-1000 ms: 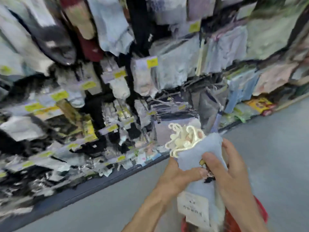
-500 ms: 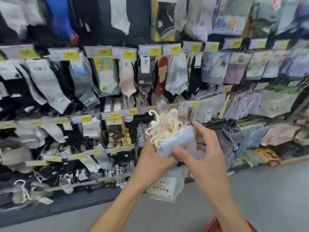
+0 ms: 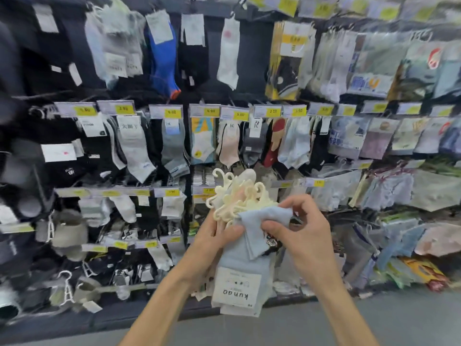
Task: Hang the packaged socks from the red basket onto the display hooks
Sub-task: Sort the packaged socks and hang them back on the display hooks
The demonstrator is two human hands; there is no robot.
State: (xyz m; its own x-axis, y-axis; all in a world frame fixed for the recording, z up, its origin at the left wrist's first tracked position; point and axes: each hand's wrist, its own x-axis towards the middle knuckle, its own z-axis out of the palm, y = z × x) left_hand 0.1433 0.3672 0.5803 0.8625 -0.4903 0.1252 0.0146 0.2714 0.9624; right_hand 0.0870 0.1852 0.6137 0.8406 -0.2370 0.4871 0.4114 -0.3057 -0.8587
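One view only: a wide-angle camera worn on the head. It faces forward and slightly downward, square-on to a display wall [image 3: 139, 151] of hanging socks that fills most of the frame. The price rails [image 3: 204, 111] bow toward the edges from lens distortion. Both forearms enter at the bottom edge. The left hand [image 3: 209, 236] and right hand [image 3: 308, 237], holding a bundle of socks [image 3: 245, 260], sit nearest the lens, just below centre. A grey floor [image 3: 389, 325] strip shows at lower right. The outer margins are blurred.
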